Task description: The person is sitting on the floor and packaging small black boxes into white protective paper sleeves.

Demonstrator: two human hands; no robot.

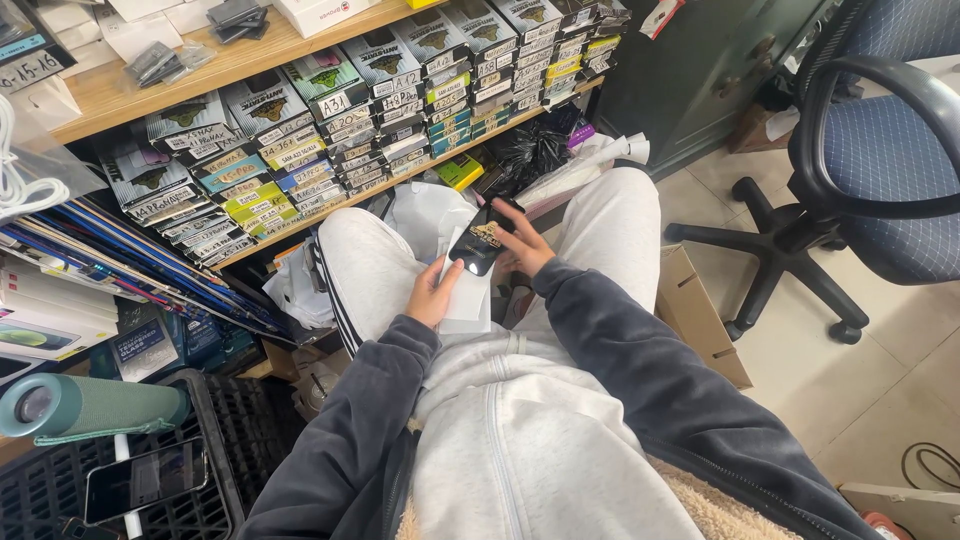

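Note:
I sit with my knees toward a low shelf. A flat white packet (470, 300) lies under my left hand (432, 294), which holds it above my lap. My right hand (522, 243) grips a small black box (481, 243) with a gold mark, held against the top of the white packet. Both hands hover between my grey-trousered thighs.
Wooden shelves (430, 160) hold several rows of labelled flat boxes (300, 150). Plastic bags (425, 210) lie below. A cardboard box (700, 315) stands right of my leg, a blue office chair (870, 150) beyond. At left are a black crate (225, 440), a green cylinder speaker (90, 405) and a phone (145, 480).

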